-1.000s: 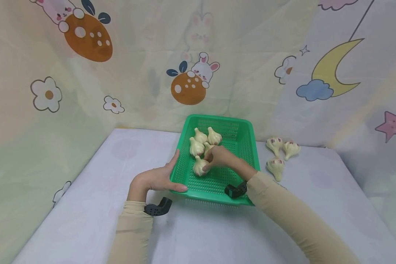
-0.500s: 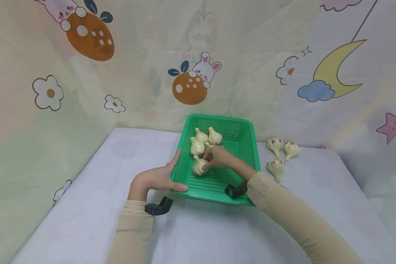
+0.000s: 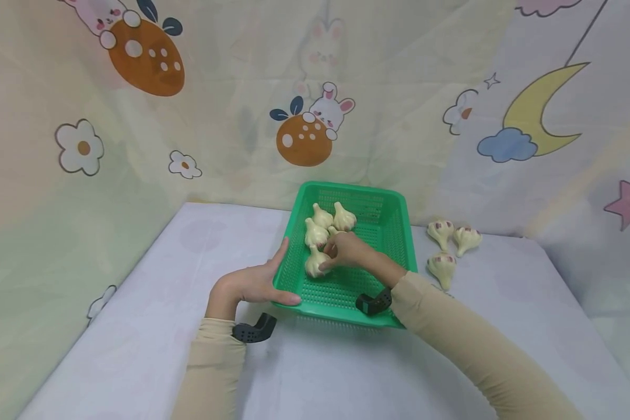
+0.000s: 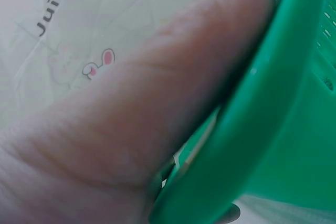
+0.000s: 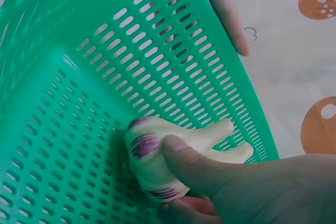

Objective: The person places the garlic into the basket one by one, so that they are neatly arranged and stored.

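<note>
In the head view, my right hand (image 3: 353,252) reaches into the green plastic basket (image 3: 341,313) and pinches a garlic bulb (image 3: 314,265) near the left wall. The right wrist view shows the thumb on this pale, purple-streaked bulb (image 5: 147,156), its neck toward the slotted wall. Beyond it, several more bulbs (image 3: 316,233) lie in the basket's left half, one partly hidden by the right hand. My left hand (image 3: 252,284) holds the basket's near left corner, thumb along the near rim. Close up, the left wrist view has that hand against the green rim (image 4: 262,114).
Three garlic bulbs (image 3: 443,268) lie on the white-covered table (image 3: 199,245) to the basket's right. A patterned cloth (image 3: 231,116) hangs behind the table and at its sides. Each wrist wears a black camera (image 3: 255,328).
The pinched bulb has shifted slightly left and away, toward the other bulbs. The left hand keeps its hold on the basket corner. The head view has drifted a little.
</note>
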`<control>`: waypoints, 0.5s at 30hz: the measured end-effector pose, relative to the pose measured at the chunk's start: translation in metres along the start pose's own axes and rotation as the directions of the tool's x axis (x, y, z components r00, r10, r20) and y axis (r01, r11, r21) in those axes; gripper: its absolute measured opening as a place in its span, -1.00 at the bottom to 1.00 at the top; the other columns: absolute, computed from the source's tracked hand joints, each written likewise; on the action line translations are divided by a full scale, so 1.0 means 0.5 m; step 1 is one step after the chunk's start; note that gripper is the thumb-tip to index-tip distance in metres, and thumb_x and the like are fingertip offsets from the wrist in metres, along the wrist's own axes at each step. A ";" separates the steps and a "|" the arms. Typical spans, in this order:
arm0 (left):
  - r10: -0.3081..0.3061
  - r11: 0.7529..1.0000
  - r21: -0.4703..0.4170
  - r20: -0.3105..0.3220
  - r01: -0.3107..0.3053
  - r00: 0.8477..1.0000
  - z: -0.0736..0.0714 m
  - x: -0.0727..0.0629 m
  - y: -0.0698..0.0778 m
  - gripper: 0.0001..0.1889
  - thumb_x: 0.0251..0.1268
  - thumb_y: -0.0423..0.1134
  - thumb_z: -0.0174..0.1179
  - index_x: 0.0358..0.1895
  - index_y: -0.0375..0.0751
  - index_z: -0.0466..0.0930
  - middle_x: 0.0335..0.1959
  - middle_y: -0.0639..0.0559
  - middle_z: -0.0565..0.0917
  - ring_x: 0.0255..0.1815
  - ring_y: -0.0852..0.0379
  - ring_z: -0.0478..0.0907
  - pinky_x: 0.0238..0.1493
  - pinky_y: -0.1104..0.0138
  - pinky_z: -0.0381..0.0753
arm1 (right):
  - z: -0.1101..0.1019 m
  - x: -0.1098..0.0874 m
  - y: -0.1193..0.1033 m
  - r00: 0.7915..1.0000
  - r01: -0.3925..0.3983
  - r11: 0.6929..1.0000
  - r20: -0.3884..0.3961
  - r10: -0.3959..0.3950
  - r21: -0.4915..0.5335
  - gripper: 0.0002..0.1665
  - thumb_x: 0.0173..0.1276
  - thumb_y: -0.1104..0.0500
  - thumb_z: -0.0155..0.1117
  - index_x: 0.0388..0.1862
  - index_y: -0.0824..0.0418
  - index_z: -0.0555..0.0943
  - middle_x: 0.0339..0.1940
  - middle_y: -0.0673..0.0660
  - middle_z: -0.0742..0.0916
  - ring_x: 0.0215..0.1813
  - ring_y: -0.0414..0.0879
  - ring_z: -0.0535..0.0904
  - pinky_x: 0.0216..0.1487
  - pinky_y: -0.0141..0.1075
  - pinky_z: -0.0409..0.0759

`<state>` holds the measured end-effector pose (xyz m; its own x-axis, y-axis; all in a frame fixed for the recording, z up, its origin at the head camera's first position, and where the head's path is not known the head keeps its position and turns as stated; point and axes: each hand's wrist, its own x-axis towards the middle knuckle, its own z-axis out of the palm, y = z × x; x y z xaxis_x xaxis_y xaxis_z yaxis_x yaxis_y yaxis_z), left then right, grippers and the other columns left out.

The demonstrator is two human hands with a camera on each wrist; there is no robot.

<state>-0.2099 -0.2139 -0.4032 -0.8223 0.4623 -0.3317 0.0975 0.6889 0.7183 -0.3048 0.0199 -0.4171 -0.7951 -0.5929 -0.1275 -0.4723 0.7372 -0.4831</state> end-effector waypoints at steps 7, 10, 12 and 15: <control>-0.005 1.000 0.007 -0.001 0.005 1.000 0.002 0.003 -0.002 0.37 -0.11 0.34 0.34 0.46 0.14 -0.67 0.56 -0.12 -0.16 0.52 -0.07 0.01 0.42 0.04 0.16 | -0.002 -0.003 -0.006 0.999 -0.044 0.999 0.008 0.044 -0.012 -0.51 0.03 -0.05 0.52 -0.16 0.26 0.71 -0.30 0.11 0.78 -0.30 -0.17 0.61 -0.21 -0.31 0.58; -0.011 1.000 0.013 -0.004 0.011 1.000 0.001 0.003 -0.003 0.37 -0.10 0.34 0.34 0.46 0.15 -0.67 0.55 -0.13 -0.13 0.51 -0.08 0.03 0.41 0.03 0.17 | -0.002 -0.004 -0.008 0.999 -0.039 0.999 0.000 0.039 -0.002 -0.50 0.04 -0.04 0.52 -0.14 0.28 0.70 -0.29 0.13 0.77 -0.30 -0.16 0.60 -0.23 -0.32 0.58; -0.012 1.000 0.011 -0.004 0.012 1.000 0.001 0.003 -0.003 0.36 -0.10 0.33 0.34 0.46 0.15 -0.67 0.56 -0.12 -0.13 0.52 -0.07 0.02 0.41 0.03 0.16 | -0.002 -0.005 -0.008 0.999 -0.033 0.999 -0.009 0.033 0.004 -0.50 0.04 -0.02 0.52 -0.13 0.29 0.70 -0.27 0.12 0.76 -0.31 -0.17 0.59 -0.26 -0.34 0.56; -0.014 1.000 0.009 -0.005 0.014 1.000 0.001 0.002 -0.002 0.36 -0.10 0.33 0.34 0.47 0.15 -0.67 0.56 -0.12 -0.12 0.52 -0.07 0.03 0.41 0.03 0.17 | -0.001 -0.005 -0.010 1.000 -0.023 1.000 -0.020 0.024 0.015 -0.50 0.04 0.00 0.52 -0.13 0.31 0.69 -0.30 0.14 0.76 -0.35 -0.17 0.57 -0.32 -0.38 0.53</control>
<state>-0.2106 -0.2139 -0.4046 -0.8263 0.4501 -0.3385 0.0911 0.7000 0.7084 -0.3006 0.0180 -0.4141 -0.8135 -0.5688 -0.1214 -0.4481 0.7460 -0.4927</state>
